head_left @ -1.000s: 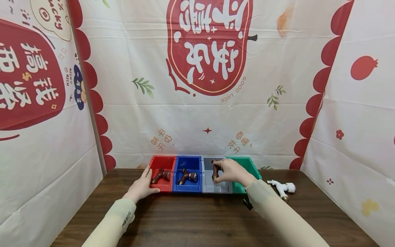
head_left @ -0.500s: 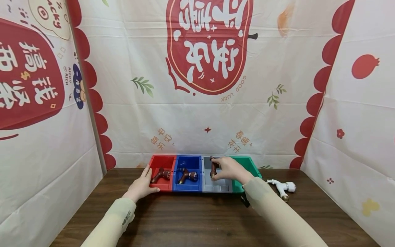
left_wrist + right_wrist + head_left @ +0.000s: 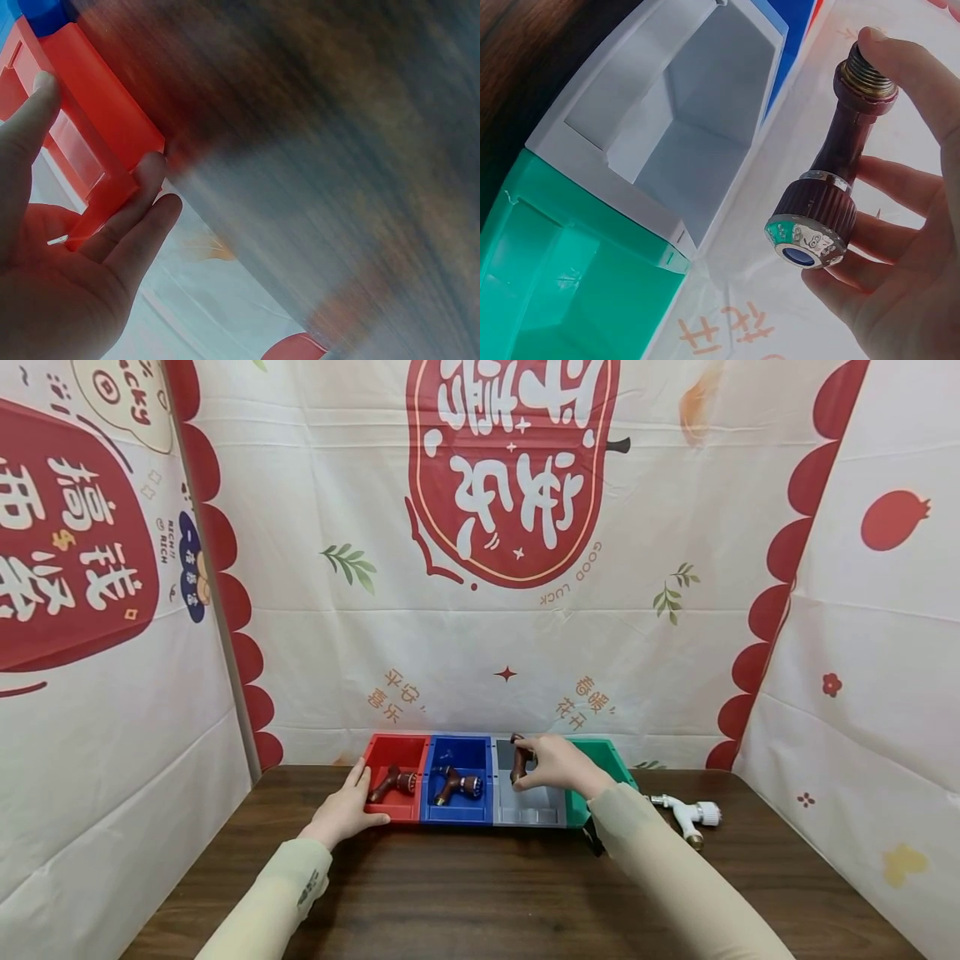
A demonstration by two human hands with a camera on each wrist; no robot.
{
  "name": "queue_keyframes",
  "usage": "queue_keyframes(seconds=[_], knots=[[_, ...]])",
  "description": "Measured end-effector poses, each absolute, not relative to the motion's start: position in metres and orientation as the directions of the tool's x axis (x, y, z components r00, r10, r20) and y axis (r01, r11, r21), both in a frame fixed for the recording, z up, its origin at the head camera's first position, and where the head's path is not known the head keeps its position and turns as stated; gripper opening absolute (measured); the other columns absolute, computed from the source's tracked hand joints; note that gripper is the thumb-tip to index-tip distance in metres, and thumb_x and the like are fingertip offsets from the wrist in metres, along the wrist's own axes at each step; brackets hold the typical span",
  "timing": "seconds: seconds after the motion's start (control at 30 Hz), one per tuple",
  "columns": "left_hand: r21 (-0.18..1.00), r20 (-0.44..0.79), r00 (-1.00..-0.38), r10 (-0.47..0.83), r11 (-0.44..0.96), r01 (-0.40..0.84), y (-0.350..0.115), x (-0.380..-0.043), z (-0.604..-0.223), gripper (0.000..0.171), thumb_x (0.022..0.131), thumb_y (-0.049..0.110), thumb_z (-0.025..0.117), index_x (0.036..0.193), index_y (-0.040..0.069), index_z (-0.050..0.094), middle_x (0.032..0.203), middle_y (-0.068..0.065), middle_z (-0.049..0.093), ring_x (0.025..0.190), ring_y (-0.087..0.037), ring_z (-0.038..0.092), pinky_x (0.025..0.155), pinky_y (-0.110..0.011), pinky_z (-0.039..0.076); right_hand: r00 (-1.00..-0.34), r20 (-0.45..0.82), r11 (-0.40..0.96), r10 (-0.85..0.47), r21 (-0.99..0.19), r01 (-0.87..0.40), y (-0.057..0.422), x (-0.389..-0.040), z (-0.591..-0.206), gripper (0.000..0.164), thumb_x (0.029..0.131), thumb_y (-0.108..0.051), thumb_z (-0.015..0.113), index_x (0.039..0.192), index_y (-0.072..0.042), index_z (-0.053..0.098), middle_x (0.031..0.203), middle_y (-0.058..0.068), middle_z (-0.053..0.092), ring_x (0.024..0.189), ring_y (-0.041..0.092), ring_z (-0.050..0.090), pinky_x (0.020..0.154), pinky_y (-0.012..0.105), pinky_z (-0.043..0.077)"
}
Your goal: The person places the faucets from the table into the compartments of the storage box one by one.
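Note:
My right hand [image 3: 558, 764] holds a dark brown tap [image 3: 519, 762] over the grey bin [image 3: 528, 814]. In the right wrist view the tap [image 3: 844, 146] hangs tilted between thumb and fingers, thumb on its threaded end, ribbed knob lower down. My left hand [image 3: 341, 810] grips the left end of the red bin [image 3: 401, 747]. In the left wrist view the thumb lies over its rim and the fingers [image 3: 146, 225] along its outside. One brown tap [image 3: 393, 783] lies in the red bin, another [image 3: 457, 785] in the blue bin [image 3: 461, 747].
A green bin [image 3: 600, 750] closes the row on the right, partly hidden by my right arm. Beyond it a white tap [image 3: 686, 816] lies on the wooden table [image 3: 465, 893]. A small black thing [image 3: 592, 838] shows beside my right sleeve. Printed cloth [image 3: 450, 652] hangs behind and at both sides.
My right hand has risen and shifted slightly back with the brown tap, which is higher above the grey bin. The left hand stays on the red bin.

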State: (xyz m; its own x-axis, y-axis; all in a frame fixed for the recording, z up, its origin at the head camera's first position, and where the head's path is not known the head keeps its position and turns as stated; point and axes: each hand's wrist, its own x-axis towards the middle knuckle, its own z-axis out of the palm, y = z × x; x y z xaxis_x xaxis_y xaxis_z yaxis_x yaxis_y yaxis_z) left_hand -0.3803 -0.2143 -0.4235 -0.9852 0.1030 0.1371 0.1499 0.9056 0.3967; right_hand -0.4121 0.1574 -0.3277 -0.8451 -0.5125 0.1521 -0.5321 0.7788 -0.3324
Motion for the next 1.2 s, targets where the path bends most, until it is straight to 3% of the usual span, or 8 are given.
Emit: queue_keyframes(seconds=[0.27,1.07,1.2], knots=[[0.396,0.138,-0.986,0.096,0.907,0.144,-0.214,-0.380,-0.422,0.103,0.078,0.041,0.079,0.151,-0.005,0.023,0.160,-0.018,0.009,0.123,-0.046,0.048,0.094,-0.059,0.044,-0.848,0.146,0.776,-0.509,-0.348,-0.526,0.158,-0.418,-0.325,0.079,0.074,-0.034,0.083,0.141,-0.007,0.051,0.056,-0.002,0.054,0.048,0.012,0.030,0.050,0.028,0.032],[0.401,0.150,-0.985,0.091,0.905,0.144,-0.214,-0.377,-0.422,0.101,0.078,0.040,0.080,0.150,-0.005,0.025,0.160,-0.018,0.011,0.123,-0.046,0.049,0.094,-0.059,0.044,-0.855,0.147,0.779,-0.497,-0.358,-0.514,0.159,-0.431,-0.322,0.079,0.074,-0.032,0.083,0.140,-0.005,0.051,0.062,0.002,0.056,0.049,0.012,0.033,0.049,0.028,0.033],[0.403,0.147,-0.985,0.093,0.904,0.145,-0.214,-0.376,-0.422,0.102,0.078,0.042,0.079,0.150,-0.005,0.025,0.160,-0.019,0.012,0.123,-0.045,0.049,0.095,-0.058,0.044,-0.851,0.169,0.778,-0.497,-0.347,-0.524,0.159,-0.431,-0.323,0.077,0.072,-0.032,0.085,0.137,-0.004,0.055,0.088,0.004,0.068,0.061,0.012,0.043,0.056,0.030,0.037]])
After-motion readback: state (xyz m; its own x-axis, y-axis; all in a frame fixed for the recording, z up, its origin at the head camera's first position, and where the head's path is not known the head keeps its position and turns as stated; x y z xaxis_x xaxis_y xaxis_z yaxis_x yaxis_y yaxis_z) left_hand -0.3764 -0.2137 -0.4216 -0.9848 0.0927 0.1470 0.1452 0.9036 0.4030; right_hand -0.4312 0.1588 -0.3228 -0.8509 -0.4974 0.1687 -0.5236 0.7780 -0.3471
